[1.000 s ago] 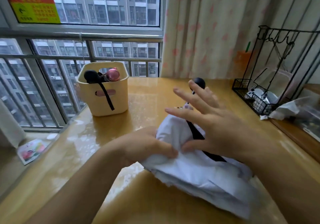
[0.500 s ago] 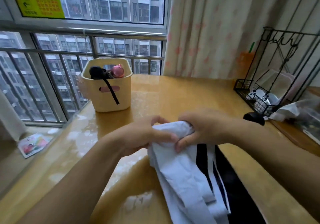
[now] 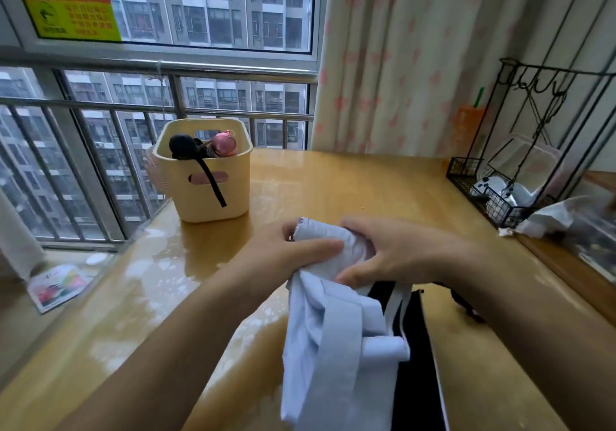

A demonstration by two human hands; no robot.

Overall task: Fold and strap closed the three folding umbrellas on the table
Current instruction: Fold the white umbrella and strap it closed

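**Q:** where's the umbrella at, and who's got hold of it?

**A:** Both hands are on it. The pale blue umbrella (image 3: 333, 340) is bunched up over the near side of the table (image 3: 350, 190). The left hand (image 3: 293, 250) is wrapped tight round the top of the fabric, thumb across it. The right hand (image 3: 400, 257) grips the same bunch, just beside the left. The loose canopy hangs down toward the camera, with its black lining (image 3: 413, 347) showing.

**Q:** and the others?

**A:** Probably in the cream basket (image 3: 206, 194) by the window. Only a black handle (image 3: 181, 145) and a pink handle (image 3: 225, 144) poke out, so it's hard to be sure. A black strap (image 3: 211, 180) dangles down the basket's front.
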